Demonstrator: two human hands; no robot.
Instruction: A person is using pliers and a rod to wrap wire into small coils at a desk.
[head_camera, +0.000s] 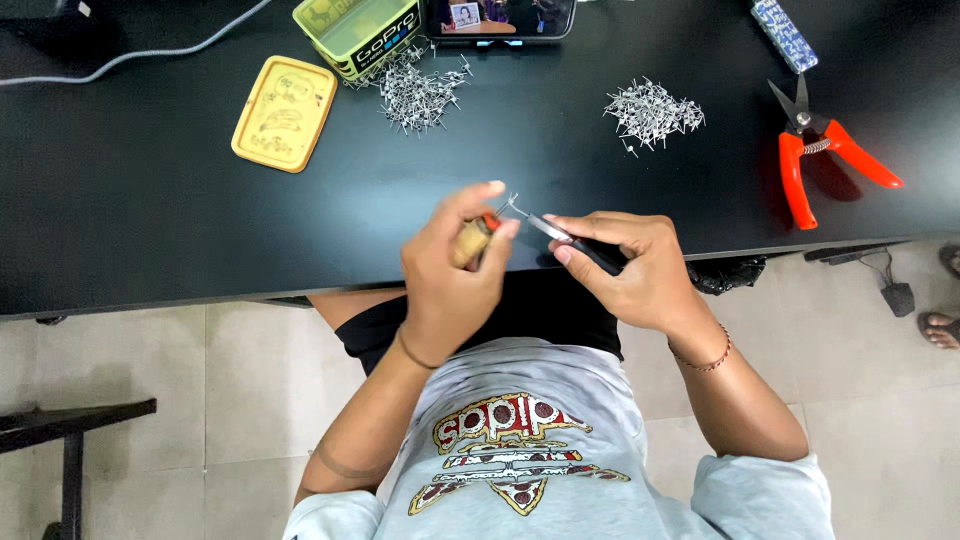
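Note:
My left hand (452, 268) grips a small tan cylinder with an orange-red tip (474, 239) and pinches a thin bent wire piece (508, 207) at its end. My right hand (630, 268) holds black-handled pliers (590, 250), whose metal jaws (548, 227) point left and meet the wire. Both hands hover over the near edge of the black table (150, 200), above my lap. Two heaps of small silver wire pieces lie on the table: one at the back middle (418, 92), one further right (654, 112).
A yellow tin lid (284, 113) and an open green-yellow tin (358, 32) sit at the back left. A phone (500, 18) lies at the back. Red-handled snips (822, 152) lie at the right, a patterned blue box (784, 32) behind them. A grey cable (150, 50) runs at the far left.

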